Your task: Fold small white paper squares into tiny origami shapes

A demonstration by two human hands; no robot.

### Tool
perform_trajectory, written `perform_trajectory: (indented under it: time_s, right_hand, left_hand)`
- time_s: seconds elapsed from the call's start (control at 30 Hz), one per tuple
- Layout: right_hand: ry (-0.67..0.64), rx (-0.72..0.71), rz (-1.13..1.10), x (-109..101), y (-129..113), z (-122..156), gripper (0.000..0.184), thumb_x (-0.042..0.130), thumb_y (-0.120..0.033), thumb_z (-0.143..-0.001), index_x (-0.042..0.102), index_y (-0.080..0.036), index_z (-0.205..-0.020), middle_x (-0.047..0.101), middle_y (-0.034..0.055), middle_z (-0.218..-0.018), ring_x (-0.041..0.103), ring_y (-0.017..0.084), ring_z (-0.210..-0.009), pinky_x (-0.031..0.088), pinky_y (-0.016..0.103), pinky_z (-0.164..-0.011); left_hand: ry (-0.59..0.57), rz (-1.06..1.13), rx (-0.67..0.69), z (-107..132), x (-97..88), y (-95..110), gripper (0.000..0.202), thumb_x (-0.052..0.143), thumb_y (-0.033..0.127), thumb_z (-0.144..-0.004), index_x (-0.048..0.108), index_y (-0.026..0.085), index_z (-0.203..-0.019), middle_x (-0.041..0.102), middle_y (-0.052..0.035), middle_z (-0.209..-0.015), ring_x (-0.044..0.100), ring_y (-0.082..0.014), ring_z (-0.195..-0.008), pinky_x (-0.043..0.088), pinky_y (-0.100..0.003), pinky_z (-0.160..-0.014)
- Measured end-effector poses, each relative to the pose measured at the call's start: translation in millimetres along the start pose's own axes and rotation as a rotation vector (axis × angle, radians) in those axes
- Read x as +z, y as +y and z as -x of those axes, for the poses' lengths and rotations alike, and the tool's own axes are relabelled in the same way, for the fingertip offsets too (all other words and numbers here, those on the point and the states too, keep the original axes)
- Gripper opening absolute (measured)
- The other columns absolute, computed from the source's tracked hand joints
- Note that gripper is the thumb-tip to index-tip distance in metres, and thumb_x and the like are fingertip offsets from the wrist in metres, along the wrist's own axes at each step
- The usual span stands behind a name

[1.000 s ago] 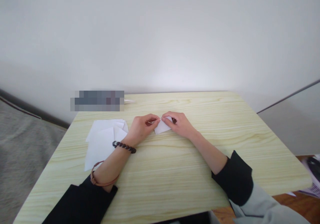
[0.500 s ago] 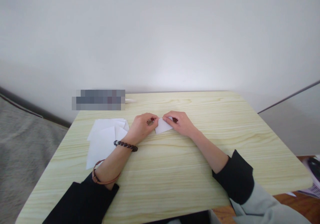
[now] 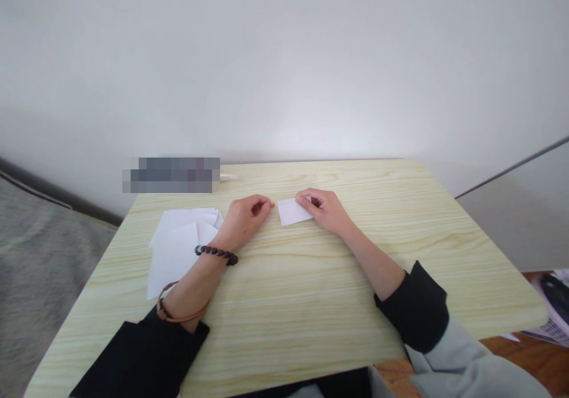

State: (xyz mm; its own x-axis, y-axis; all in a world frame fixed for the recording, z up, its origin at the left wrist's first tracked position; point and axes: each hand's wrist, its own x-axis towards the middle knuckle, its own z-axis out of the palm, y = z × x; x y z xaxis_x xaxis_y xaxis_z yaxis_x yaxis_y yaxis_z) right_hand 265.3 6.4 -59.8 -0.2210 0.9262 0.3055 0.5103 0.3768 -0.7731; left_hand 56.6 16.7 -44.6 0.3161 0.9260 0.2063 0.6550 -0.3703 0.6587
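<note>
Between finger and thumb, my right hand grips a small rectangular piece of white paper by its right part. The paper is held around the middle of the table, its left edge free. My left hand is just left of that edge, apart from it, with curled fingers and the thumb and forefinger tips together; I see nothing between them. Larger sheets of white paper lie overlapping to the left, partly behind my left wrist, which wears a beaded bracelet and a brown cord.
The wood-grain table stands against a pale wall. A blurred-out object is at its back left corner. At the near edge is a dark open thing, partly cut off. A purple basket shows at the lower right.
My left hand has let go of the small paper and moved left. The paper stays in my right hand, with its left part now uncovered.
</note>
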Motion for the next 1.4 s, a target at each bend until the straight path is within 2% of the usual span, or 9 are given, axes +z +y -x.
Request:
perform_trajectory:
  time_s: [0.2,0.4,0.63,0.9,1.03,1.2,1.4]
  right_hand:
    - [-0.074,-0.043,0.021,4.4,-5.5,0.0,0.027,0.051,-0.036,-0.088,0.069,-0.017,-0.083,0.069,0.0014,-0.076,0.053,0.01,-0.061,0.037,0.022,-0.057]
    - [-0.07,-0.014,0.024,6.2,-2.3,0.7,0.027,0.053,-0.038,-0.087,0.069,-0.017,-0.082,0.067,0.0005,-0.071,0.05,0.009,-0.055,0.035,0.022,-0.055]
    - [-0.017,0.081,-0.029,6.1,-2.3,0.7,0.028,0.055,-0.041,-0.084,0.067,-0.016,-0.08,0.057,-0.0018,-0.058,0.045,0.009,-0.051,0.033,0.022,-0.05]
    - [-0.023,0.066,-0.104,7.6,-1.6,1.7,0.029,0.057,-0.041,-0.083,0.069,-0.016,-0.08,0.065,0.0,-0.065,0.051,0.009,-0.054,0.037,0.021,-0.051]
    - [0.04,0.08,-0.163,9.3,-0.2,2.8,0.026,0.063,-0.04,-0.079,0.07,-0.016,-0.087,0.069,0.0019,-0.071,0.058,0.011,-0.057,0.044,0.022,-0.054]
    - [0.126,-0.035,-0.104,8.3,-0.7,3.6,0.021,0.062,-0.035,-0.08,0.073,-0.02,-0.09,0.072,0.0031,-0.078,0.061,0.013,-0.06,0.047,0.024,-0.058]
    - [0.116,-0.21,-0.035,6.2,-2.0,4.2,0.02,0.058,-0.027,-0.085,0.074,-0.022,-0.096,0.072,0.0028,-0.08,0.063,0.012,-0.067,0.048,0.023,-0.062]
  left_hand:
    - [-0.067,0.068,0.049,0.6,1.6,2.7,0.036,0.041,0.04,-0.088,0.067,0.017,-0.095,0.07,-0.0021,-0.081,0.055,-0.0132,-0.061,0.041,-0.023,-0.06]
    - [-0.126,-0.014,0.099,-0.3,4.8,1.5,0.034,0.044,0.041,-0.087,0.07,0.019,-0.088,0.069,-0.003,-0.077,0.055,-0.0152,-0.067,0.04,-0.025,-0.063]
    - [-0.112,0.056,0.02,-0.4,2.1,3.7,0.034,0.042,0.041,-0.087,0.066,0.017,-0.083,0.06,0.0002,-0.062,0.048,-0.0129,-0.056,0.035,-0.024,-0.055]
    - [-0.148,0.167,-0.04,0.9,1.9,5.8,0.037,0.048,0.047,-0.084,0.069,0.016,-0.084,0.065,-0.001,-0.07,0.051,-0.0128,-0.06,0.036,-0.023,-0.055]
    - [-0.133,0.224,-0.1,-0.9,1.2,3.0,0.041,0.048,0.05,-0.083,0.068,0.014,-0.083,0.063,-0.0008,-0.066,0.049,-0.0127,-0.058,0.034,-0.023,-0.051]
    - [-0.132,0.318,-0.149,-2.6,-0.2,2.2,0.041,0.051,0.051,-0.081,0.067,0.014,-0.081,0.064,-0.0014,-0.069,0.052,-0.0136,-0.062,0.035,-0.022,-0.053]
    - [-0.159,0.358,-0.157,-3.0,-2.0,3.4,0.041,0.052,0.052,-0.08,0.068,0.013,-0.082,0.064,-0.0011,-0.071,0.052,-0.0134,-0.064,0.036,-0.022,-0.055]
